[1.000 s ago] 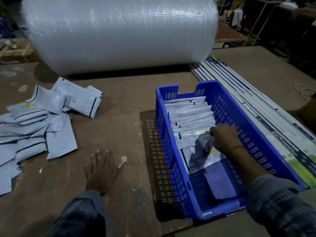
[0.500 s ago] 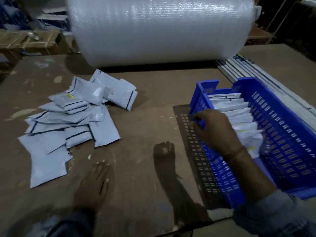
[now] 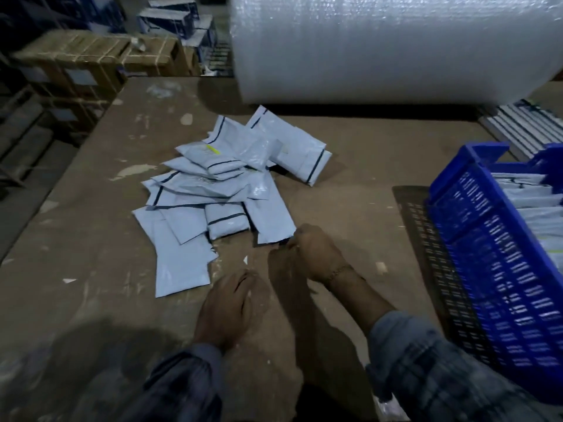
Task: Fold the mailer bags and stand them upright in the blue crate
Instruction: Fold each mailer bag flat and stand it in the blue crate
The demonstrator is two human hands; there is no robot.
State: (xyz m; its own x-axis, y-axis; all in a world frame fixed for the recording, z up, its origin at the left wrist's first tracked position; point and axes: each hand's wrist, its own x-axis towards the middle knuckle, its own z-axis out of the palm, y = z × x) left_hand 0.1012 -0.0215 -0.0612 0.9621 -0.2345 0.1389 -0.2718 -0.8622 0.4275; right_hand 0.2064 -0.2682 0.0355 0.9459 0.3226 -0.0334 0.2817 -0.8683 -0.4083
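**Operator's arms: plaid sleeves, one wrist bracelet**

From my feed I see two bare hands, no gloves, no rings I can make out. Left hand [image 3: 224,309] comes out of a long dark sleeve [image 3: 182,385], blue-grey plaid, cuff sitting at the wrist. Right hand [image 3: 316,254] wears a thin chain bracelet [image 3: 336,273], gold-toned, just above the wrist. Right sleeve [image 3: 432,370] is the same checked fabric, blue-grey with lighter lines, looks pushed partway up the forearm. Motion blur hides weave detail and any buttons.
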